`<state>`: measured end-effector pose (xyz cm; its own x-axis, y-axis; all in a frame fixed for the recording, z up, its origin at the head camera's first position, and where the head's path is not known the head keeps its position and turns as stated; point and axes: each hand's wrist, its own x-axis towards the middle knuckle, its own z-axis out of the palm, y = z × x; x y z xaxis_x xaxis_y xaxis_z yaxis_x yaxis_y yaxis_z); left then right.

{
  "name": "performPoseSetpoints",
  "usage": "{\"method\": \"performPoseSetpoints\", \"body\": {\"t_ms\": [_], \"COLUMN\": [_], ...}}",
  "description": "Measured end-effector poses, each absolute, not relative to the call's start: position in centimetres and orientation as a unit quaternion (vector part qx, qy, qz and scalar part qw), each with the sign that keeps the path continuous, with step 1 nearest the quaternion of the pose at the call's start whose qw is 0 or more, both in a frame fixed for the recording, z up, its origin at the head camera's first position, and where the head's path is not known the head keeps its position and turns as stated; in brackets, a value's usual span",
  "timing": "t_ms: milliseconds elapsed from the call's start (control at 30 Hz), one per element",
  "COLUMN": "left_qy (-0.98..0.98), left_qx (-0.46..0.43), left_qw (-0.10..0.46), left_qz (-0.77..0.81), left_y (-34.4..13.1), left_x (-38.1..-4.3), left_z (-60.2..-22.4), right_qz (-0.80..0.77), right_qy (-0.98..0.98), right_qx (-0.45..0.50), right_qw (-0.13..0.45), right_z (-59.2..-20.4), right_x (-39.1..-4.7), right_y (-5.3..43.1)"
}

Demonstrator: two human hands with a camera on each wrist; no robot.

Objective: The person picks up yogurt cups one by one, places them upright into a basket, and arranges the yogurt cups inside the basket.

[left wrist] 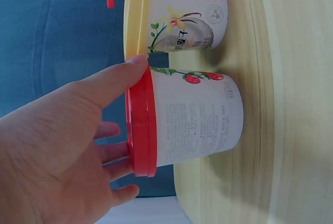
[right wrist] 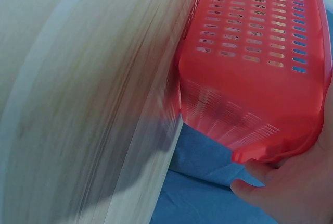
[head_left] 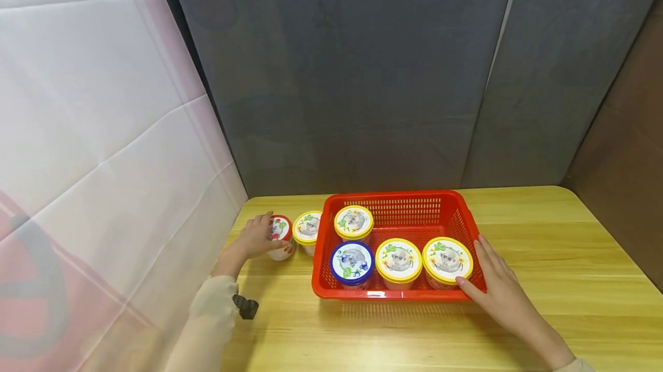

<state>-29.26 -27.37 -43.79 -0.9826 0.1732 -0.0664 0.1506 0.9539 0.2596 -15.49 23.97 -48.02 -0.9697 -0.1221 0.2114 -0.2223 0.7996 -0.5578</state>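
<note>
A paper cup [left wrist: 195, 114] with a red lid and printed strawberries stands on the table left of the red basket. My left hand [head_left: 255, 238] grips it by the lid, the thumb on one side and fingers round the other. Right next to it is a yellow-lidded cup [head_left: 307, 227], partly hidden behind the basket wall. My right hand [head_left: 499, 291] rests at the right front corner of the basket [head_left: 393, 296], its fingers fairly straight along the outer side and the thumb over the rim. Inside the basket are a blue-lidded cup [head_left: 352, 262] and three yellow-lidded cups [head_left: 399, 261].
The wooden table [head_left: 549, 234] extends to both sides of the basket and in front of it. A dark grey panel [head_left: 336, 84] rises along the back edge. White fabric [head_left: 129, 130] hangs at the left, and a brown panel [head_left: 627, 141] stands at the right.
</note>
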Motion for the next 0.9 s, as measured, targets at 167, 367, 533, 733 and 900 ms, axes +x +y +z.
{"method": "performPoseSetpoints", "body": {"t_ms": [167, 367, 533, 733, 900], "left_qy": [0.986, 0.986, 0.986, 0.983, 0.983], "left_qx": [0.085, 0.092, 0.1, 0.114, 0.128], "left_qw": [0.045, 0.026, 0.005, -0.01, -0.026], "left_qz": [0.134, 0.137, 0.133, 0.143, 0.131], "left_y": [-27.7, -28.3, -28.6, -28.2, -27.8], "left_x": [-29.2, -29.2, -29.1, -28.5, -28.5], "left_z": [-43.6, -42.9, -41.6, -39.3, -37.7], "right_qz": [0.304, 0.303, 0.303, 0.304, 0.306], "right_qy": [-0.945, -0.945, -0.945, -0.944, -0.944], "right_qx": [0.091, 0.091, 0.093, 0.092, 0.091], "right_qw": [0.081, 0.083, 0.085, 0.085, 0.083], "right_z": [-48.0, -48.0, -47.9, -47.9, -47.9], "right_x": [-15.5, -15.5, -15.5, -15.4, -15.4], "right_y": [24.0, 23.9, 23.9, 23.9, 23.9]}}
